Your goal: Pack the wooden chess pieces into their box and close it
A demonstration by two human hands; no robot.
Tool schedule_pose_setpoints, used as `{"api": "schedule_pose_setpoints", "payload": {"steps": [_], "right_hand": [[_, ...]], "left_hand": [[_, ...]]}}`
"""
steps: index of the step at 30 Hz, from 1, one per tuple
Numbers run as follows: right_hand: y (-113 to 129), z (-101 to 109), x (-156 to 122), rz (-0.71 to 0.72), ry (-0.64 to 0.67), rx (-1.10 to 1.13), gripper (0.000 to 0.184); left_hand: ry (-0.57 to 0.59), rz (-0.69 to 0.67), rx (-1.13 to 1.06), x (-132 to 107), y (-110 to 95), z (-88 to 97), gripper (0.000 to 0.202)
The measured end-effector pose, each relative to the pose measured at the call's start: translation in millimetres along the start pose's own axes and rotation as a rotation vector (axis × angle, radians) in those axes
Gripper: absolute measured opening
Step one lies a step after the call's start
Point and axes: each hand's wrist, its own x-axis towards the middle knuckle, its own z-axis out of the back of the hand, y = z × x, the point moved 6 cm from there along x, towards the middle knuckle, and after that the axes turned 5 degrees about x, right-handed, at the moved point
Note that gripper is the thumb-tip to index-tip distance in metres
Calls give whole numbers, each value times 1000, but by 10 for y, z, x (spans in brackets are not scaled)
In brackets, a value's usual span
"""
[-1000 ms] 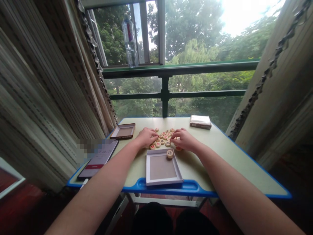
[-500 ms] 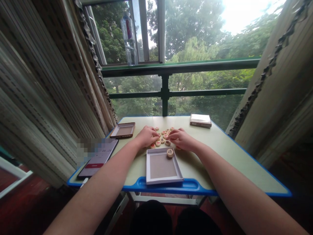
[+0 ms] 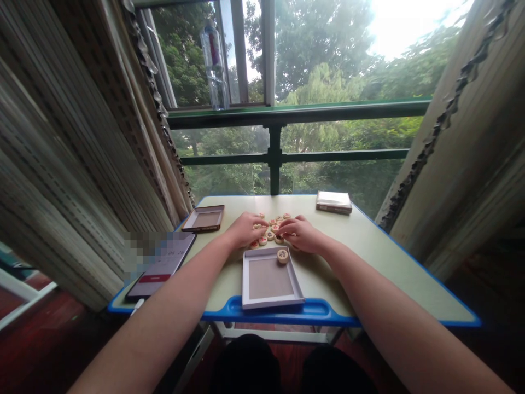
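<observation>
Several round wooden Chinese chess pieces (image 3: 269,236) with red or dark characters lie in a loose cluster on the table. At the cluster's left side is my left hand (image 3: 247,229), open, its fingers stretched over the pieces. From the right, my right hand (image 3: 301,234) reaches in with fingers apart and touches or hovers over the pieces on that side; its fingers partly cover some of them. Just in front of the cluster sits a shallow white-rimmed box tray (image 3: 273,302). One larger-looking chess piece (image 3: 283,256) is at the tray's far right corner.
A brown-edged box lid (image 3: 204,227) lies at the table's back left, and a small flat box (image 3: 333,202) at the back right. A phone (image 3: 162,268) with a white cable rests at the left edge. Behind the table (image 3: 394,273) are a green railing and window.
My left hand's fingers have stretched a little further right over the pieces. My right fingers now partly cover a front piece that showed before. The whole view has shifted slightly.
</observation>
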Motion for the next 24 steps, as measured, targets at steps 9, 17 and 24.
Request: {"api": "schedule_pose_setpoints", "payload": {"steps": [9, 17, 24], "right_hand": [[-13, 19, 4, -44, 15, -10, 20], [-36, 57, -19, -112, -4, -8, 26], [-13, 111, -47, -118, -16, 0, 22]], "left_hand": [[24, -34, 38, -11, -64, -43, 23], [-69, 8, 143, 22, 42, 1, 27], [-54, 75, 161, 25, 195, 22, 27]]}}
